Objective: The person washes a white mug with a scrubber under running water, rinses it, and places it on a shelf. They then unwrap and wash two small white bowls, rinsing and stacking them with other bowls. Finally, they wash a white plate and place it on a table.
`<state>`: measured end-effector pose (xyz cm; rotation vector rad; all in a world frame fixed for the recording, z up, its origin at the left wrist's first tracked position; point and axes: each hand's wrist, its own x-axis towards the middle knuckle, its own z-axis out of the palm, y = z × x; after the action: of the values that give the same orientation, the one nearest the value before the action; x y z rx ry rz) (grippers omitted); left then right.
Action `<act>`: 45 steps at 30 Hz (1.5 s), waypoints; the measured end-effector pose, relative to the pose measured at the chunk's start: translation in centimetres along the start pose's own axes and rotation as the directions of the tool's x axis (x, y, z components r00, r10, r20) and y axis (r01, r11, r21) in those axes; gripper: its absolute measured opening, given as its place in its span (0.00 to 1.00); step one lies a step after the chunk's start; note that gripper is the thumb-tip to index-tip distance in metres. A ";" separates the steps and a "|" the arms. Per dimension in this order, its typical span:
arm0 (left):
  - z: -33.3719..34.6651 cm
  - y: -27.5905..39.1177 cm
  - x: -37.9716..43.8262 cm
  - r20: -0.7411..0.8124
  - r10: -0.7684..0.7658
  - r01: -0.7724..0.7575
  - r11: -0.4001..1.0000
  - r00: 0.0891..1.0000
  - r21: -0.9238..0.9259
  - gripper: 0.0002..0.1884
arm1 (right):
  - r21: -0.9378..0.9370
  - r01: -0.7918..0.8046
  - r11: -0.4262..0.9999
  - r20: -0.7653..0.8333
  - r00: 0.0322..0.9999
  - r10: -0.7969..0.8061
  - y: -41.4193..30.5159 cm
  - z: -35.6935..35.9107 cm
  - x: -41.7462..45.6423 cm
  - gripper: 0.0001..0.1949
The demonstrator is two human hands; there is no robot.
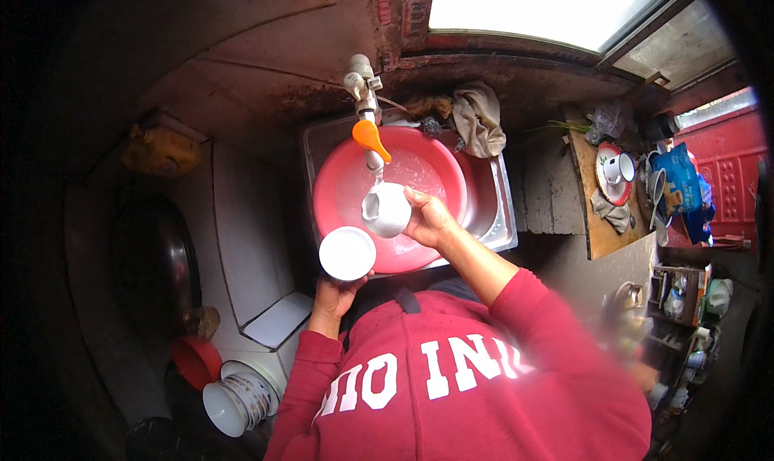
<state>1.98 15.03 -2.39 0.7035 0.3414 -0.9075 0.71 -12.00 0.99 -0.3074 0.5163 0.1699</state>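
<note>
A tap with an orange lever handle [369, 137] runs over a pink plastic basin [338, 177] standing in a metal sink [507, 204]. My right hand [428, 218] holds a white rounded vessel [390, 210] under the spout, tilted with its mouth to the left; water meets its upper edge. Lower left, at the basin's near rim, my left hand [335, 298] grips a white round bowl [347, 253] from below. Whether that bowl holds anything is hard to tell. Some water lies in the basin.
A grey cloth [479, 119] hangs at the sink's back right corner. Stacked white bowls [233, 400] and a red bowl [196, 362] are at the lower left, a yellow container [162, 151] at the upper left. On the right, a wooden board [583, 201] bears an enamel mug [619, 168].
</note>
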 end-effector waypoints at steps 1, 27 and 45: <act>0.0 0.0 0.0 -0.004 0.000 0.000 1.000 1.000 0.001 0.32 | 0.022 -0.003 1.000 -0.008 1.000 0.004 0.1 0.1 0.4 0.24; -2.3 0.1 1.2 -0.025 0.112 -0.108 0.988 0.993 0.110 0.31 | 0.001 0.084 0.996 -0.059 0.995 -0.084 -1.0 -0.9 -0.2 0.24; 0.7 2.4 1.1 0.052 0.035 -0.040 0.995 0.998 0.096 0.28 | -0.895 0.350 -0.277 0.415 0.881 -0.227 2.1 -2.1 -4.9 0.09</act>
<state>4.51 14.91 -1.51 0.7730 0.2402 -0.9091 -4.93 -11.11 1.22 -2.1252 0.0339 0.0512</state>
